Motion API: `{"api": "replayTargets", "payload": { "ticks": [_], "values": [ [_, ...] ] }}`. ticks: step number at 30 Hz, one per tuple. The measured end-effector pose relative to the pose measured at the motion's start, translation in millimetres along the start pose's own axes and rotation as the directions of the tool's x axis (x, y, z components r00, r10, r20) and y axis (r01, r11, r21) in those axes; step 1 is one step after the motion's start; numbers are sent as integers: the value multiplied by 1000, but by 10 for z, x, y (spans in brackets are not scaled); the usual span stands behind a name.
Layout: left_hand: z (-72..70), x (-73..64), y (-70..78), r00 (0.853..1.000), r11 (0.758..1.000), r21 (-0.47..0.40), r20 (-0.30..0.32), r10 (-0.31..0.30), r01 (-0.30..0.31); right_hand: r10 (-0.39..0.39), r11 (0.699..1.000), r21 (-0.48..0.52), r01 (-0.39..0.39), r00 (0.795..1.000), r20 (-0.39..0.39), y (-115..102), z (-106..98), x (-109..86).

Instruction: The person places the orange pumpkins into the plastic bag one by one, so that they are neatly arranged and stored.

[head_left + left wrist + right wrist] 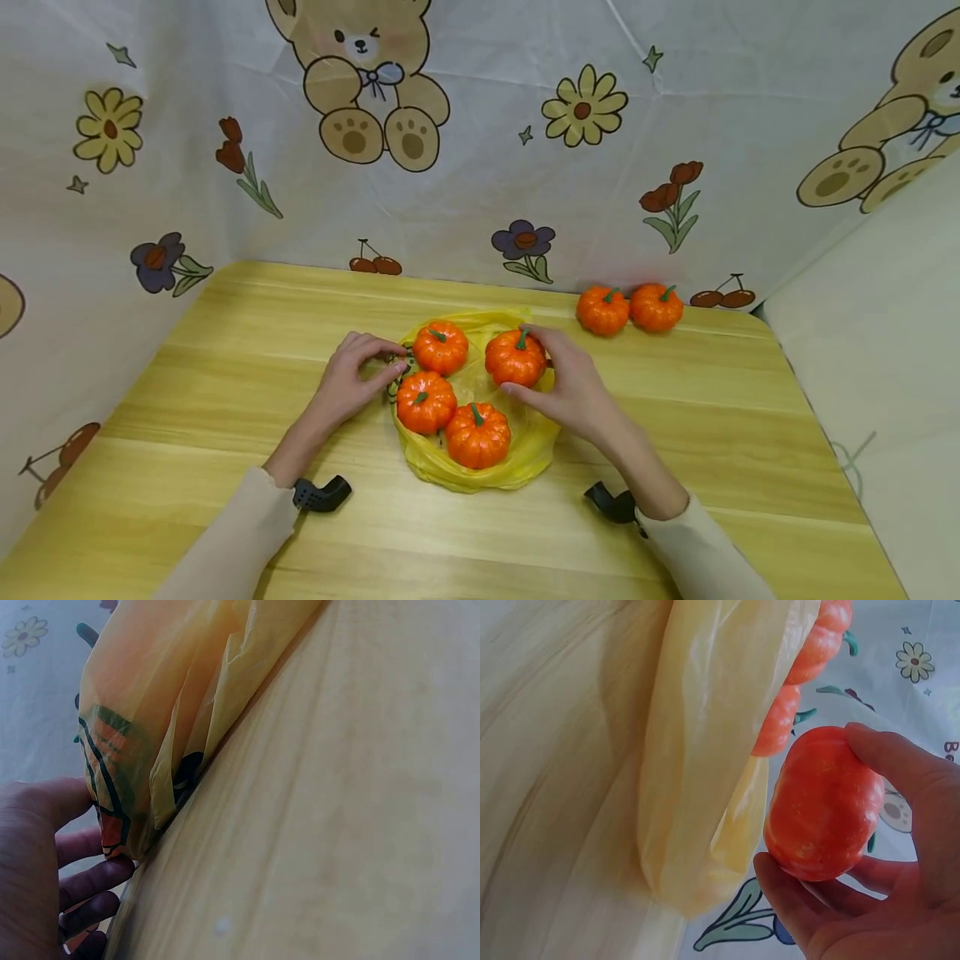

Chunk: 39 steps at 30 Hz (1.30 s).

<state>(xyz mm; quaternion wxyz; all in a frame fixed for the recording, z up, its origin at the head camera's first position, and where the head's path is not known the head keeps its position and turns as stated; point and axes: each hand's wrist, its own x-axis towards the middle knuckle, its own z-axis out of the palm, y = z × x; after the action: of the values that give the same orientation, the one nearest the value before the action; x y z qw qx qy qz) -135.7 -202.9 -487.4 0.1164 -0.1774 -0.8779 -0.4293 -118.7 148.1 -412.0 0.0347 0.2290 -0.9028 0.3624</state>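
Note:
A yellow plastic bag (pixel 525 433) lies opened out on the table, with three small orange toy pumpkins inside: one at the back (pixel 441 347), one at the left (pixel 426 403) and one in front (pixel 477 436). My right hand (pixel 573 387) grips another orange pumpkin (pixel 825 806) between thumb and fingers, above the bag's right side. At the bag's left edge is my left hand (pixel 352 375), whose thumb and fingers hold the printed rim. In the left wrist view, the thumb (pixel 71 799) and fingers meet the bag's wall.
Two more orange pumpkins, one (pixel 602 311) beside the other (pixel 656 307), sit at the back right of the wooden table (pixel 225 375). Behind them hangs a white printed cloth (pixel 480 167). A black wrist camera mount (pixel 322 494) juts inward from the left sleeve.

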Motion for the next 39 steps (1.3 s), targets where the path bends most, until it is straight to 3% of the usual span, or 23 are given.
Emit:
{"api": "replayTargets", "payload": {
  "ticks": [14,23,30,39],
  "values": [
    [-12,15,17,1000,1000,-19,6,-4,4,-24,999,-23,27,990,140,-83,187,91],
    [-11,22,4,1000,1000,-13,-9,10,-10,-26,999,-19,29,985,170,-18,264,118],
    [-3,4,-8,1000,1000,-2,-13,15,-15,25,1000,5,-26,979,201,19,286,115],
    [-5,10,-17,1000,1000,0,-5,3,-3,-10,1000,25,4,977,212,50,291,105]
  ]
}}
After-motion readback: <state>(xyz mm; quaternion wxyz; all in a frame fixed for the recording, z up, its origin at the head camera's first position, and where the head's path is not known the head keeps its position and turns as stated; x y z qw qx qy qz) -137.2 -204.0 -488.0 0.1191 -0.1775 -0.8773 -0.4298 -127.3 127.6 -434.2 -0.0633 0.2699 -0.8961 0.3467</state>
